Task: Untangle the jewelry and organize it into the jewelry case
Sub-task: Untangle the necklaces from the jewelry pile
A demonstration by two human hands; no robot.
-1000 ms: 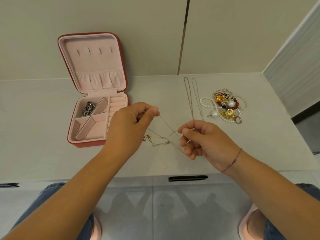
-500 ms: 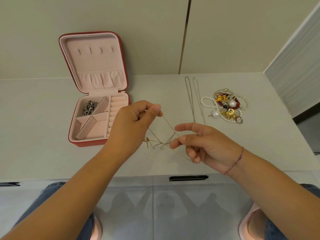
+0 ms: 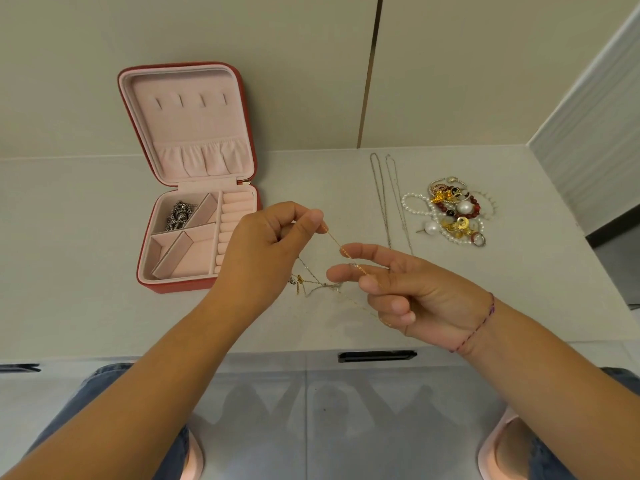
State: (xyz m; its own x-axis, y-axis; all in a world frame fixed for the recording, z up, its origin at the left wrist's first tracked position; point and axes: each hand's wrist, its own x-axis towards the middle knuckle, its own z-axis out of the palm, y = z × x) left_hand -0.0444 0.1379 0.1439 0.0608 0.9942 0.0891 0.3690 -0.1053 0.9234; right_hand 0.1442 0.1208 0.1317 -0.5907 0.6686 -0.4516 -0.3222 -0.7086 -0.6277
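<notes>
My left hand (image 3: pixel 266 251) pinches a thin gold chain (image 3: pixel 341 249) between thumb and forefinger, above the table. The chain runs taut down to my right hand (image 3: pixel 408 289) and crosses its two straight upper fingers, which are spread apart. It then passes in among the curled lower fingers. Under both hands a small knot of gold and silver chain (image 3: pixel 317 285) lies on the table. The red jewelry case (image 3: pixel 180 287) stands open at the left, pink inside, with a dark silver piece (image 3: pixel 178 214) in its back left compartment.
Two silver chains (image 3: pixel 381 202) lie stretched out straight to the right of my hands. Further right sits a pile of pearls, red beads, gold pieces and rings (image 3: pixel 453 213). The table's front edge with a black drawer handle (image 3: pixel 377 355) is close to me.
My right hand's upper two fingers have parted from a pinch and spread out. The left hand has barely moved and keeps its pinch on the chain.
</notes>
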